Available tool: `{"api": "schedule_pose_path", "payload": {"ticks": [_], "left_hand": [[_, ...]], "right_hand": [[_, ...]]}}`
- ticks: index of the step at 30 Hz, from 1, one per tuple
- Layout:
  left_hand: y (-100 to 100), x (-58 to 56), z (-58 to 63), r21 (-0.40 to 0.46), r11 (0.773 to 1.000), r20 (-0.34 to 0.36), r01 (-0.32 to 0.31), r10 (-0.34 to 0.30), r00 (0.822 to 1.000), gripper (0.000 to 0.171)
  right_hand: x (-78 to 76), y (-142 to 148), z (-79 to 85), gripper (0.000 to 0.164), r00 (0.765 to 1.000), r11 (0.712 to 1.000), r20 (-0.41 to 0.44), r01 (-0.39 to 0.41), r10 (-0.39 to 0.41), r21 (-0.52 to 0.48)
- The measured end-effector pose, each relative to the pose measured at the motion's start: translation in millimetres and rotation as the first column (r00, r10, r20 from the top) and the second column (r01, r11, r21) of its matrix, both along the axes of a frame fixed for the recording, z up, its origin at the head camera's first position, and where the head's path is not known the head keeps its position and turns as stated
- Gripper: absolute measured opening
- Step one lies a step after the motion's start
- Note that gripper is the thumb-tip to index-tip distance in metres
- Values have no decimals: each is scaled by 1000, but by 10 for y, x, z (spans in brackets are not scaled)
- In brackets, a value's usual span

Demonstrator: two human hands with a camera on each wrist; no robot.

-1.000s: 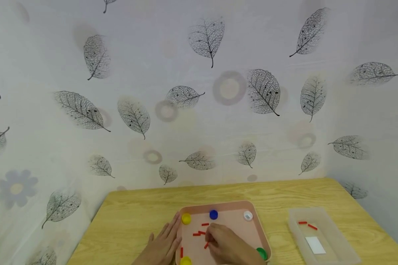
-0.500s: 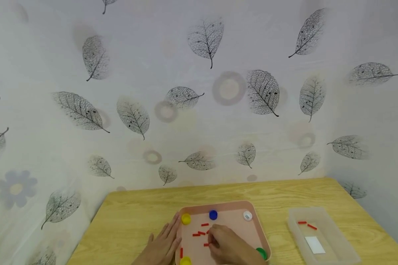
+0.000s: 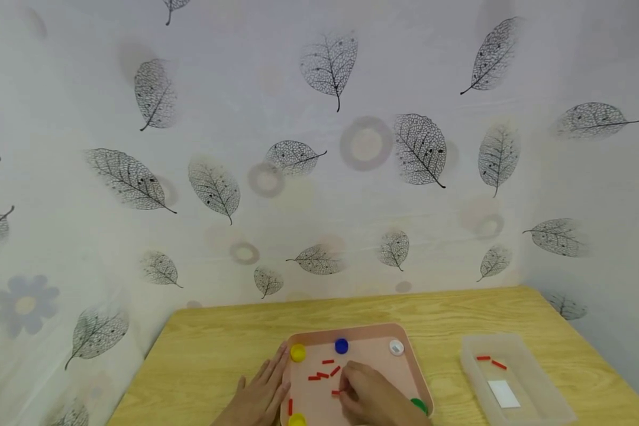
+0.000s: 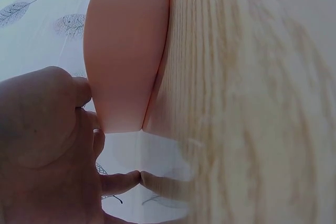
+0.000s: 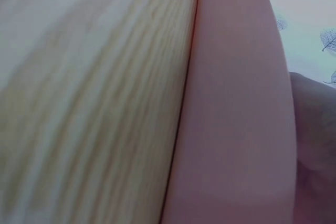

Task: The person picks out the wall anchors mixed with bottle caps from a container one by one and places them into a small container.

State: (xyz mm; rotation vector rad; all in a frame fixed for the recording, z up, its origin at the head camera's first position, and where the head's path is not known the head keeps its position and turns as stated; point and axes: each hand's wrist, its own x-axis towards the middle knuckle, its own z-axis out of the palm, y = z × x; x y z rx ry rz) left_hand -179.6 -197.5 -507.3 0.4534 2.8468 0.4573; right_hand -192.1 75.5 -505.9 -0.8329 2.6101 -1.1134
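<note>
In the head view a pink tray lies on the wooden table, holding several short red sticks. My right hand is over the tray's middle, fingers curled, pinching the end of one red stick. Just beyond its fingertips lies a slanted red stick, with a few others to its left. My left hand rests along the tray's left side, fingers extended. The left wrist view has that hand against the tray's outer wall. In the right wrist view, the tray wall partly hides my right hand.
Round caps sit around the tray's edges: yellow, blue, white and green. On the right stands a translucent box with two red sticks and a white card. A leaf-patterned wall covering rises behind the table.
My right hand has shifted slightly right, uncovering the slanted red stick. The stick at its fingertips has turned from slanted to nearly level. The left hand stays in place.
</note>
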Motion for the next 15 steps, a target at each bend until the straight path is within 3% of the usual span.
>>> {"api": "schedule_pose_path", "payload": {"ticks": [3,8,10,15], "left_hand": [[-12,11,17,12,1000,0,17,-17,1000,69],[-56,42,43,-83,991,-25,108,-110,994,98],[-54,47,45,-102,988,-25,120,-123,992,100],[17,12,30,20,1000,-18,12,-12,1000,68]], "right_hand": [[23,48,4,8,1000,1000,11,16,-16,-21],[70,133,40,7,997,997,55,48,-45,-53],[88,167,63,7,996,997,60,66,-64,-46],[105,256,110,7,995,995,29,94,-93,-30]]}}
